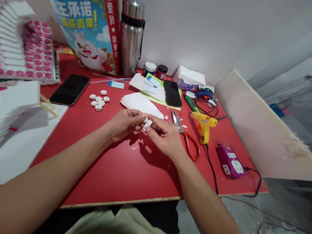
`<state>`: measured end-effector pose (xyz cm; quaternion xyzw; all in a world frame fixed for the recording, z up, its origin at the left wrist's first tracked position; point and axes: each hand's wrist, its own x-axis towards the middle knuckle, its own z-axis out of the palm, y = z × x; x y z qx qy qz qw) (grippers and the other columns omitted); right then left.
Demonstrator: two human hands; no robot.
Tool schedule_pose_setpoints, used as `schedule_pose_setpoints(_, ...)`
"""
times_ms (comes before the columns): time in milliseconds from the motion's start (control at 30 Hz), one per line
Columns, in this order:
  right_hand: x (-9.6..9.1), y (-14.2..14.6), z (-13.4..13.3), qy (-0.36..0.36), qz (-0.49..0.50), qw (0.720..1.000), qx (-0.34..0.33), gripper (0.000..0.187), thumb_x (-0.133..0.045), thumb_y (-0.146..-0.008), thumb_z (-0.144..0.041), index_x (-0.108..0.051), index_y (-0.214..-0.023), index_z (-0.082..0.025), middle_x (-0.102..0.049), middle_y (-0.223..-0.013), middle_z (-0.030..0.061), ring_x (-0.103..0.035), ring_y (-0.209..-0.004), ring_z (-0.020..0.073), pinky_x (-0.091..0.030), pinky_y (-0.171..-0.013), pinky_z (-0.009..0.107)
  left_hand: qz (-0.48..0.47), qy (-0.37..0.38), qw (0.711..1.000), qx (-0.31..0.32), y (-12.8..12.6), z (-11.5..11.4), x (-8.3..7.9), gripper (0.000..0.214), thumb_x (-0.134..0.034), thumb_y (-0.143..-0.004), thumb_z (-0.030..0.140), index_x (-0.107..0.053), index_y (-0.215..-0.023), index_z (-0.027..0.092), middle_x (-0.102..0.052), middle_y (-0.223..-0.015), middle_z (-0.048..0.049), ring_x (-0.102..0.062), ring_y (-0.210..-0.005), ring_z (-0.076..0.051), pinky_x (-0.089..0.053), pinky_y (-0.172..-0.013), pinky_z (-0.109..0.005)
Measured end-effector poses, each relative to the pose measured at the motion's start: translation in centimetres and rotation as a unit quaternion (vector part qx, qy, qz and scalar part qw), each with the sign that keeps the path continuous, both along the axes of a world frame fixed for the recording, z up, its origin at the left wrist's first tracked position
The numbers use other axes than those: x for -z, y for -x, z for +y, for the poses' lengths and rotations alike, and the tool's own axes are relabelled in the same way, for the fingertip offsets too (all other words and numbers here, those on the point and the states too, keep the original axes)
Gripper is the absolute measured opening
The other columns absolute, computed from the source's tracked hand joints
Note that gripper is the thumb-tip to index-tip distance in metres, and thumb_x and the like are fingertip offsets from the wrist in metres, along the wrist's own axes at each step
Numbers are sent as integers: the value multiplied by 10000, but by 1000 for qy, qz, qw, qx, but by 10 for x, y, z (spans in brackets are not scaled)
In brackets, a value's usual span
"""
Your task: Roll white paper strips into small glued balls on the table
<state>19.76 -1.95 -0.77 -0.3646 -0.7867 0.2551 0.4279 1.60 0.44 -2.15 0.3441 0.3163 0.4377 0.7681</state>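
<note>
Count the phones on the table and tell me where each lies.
2: one phone left of the small white pieces, the other phone beyond the scissors; more could be hidden.

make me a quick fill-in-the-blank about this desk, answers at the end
1. The left hand and right hand both touch a small piece coloured ____.
2. The glue gun is coloured ____.
3. On the table lie ____ phones with dark screens.
4. The scissors lie between the right hand and the glue ____.

Missing words: white; yellow; two; gun.
</note>
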Motion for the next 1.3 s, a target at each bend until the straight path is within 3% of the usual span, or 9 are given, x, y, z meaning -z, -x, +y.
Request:
schedule_pose_setpoints(267,-1,0,-1,4,0,1000,7,327,-611,-887,-169,-746,-1183,-137,-568,-636,-49,-458,-540,84,-404,-565,231,6,8,1000,10,0,-1,-1,468,-976,-568,421,-650,-677,103,-600,-575,6,-474,-436,-43,-383,-416,-166)
schedule_pose_setpoints(700,-1,-1,-1,27,1,1000,13,262,-619,-884,-204,-722,-1122,-163,-578,-643,-45,-475,-538,93,-402,-543,238,14,4,999,31,1,-1,0,493,-957,-585,479,-649,-694,110,-592,-556,6,-447,-413,-45,-357,-387,-169)
schedule_pose_setpoints(833,-5,2,-5,88,0,996,-5,343,-625,-897,-238,-678,-1233,-195,-604,-688,-29,-496,-546,110,-418,-541,253,21,-9,999,29,1,-1,1,436,-945,-628,425,-660,-732,112,-607,-595,4,-469,-440,-48,-374,-419,-176)
schedule_pose_setpoints(933,-5,4,-8,153,15,988,-31,525,-637,-908,-272,-564,-1426,-228,-644,-769,-8,-540,-598,129,-448,-571,268,45,-57,997,-1,1,-2,2,367,-919,-683,359,-688,-849,128,-683,-712,-28,-576,-540,-84,-455,-517,-202)
schedule_pose_setpoints(1033,-2,5,-7,196,78,977,-38,625,-659,-906,-316,-486,-1502,-239,-636,-802,-14,-543,-630,123,-455,-593,264,87,-116,988,-46,1,-4,3,324,-894,-718,332,-692,-906,163,-703,-773,-20,-606,-571,-98,-460,-530,-212)
schedule_pose_setpoints(1167,0,4,-1,266,182,946,-43,664,-700,-893,-424,-480,-1492,-239,-604,-737,-56,-469,-506,79,-389,-468,226,147,-183,969,-75,-1,-7,0,318,-875,-730,333,-719,-955,172,-636,-673,28,-541,-475,-85,-400,-455,-215)
schedule_pose_setpoints(1300,3,6,4,342,244,907,-20,524,-647,-925,-513,-576,-1340,-201,-619,-680,-60,-441,-411,73,-338,-360,222,140,-212,964,-74,-4,-9,-5,287,-860,-743,297,-723,-949,152,-674,-673,5,-589,-535,-110,-460,-529,-238)
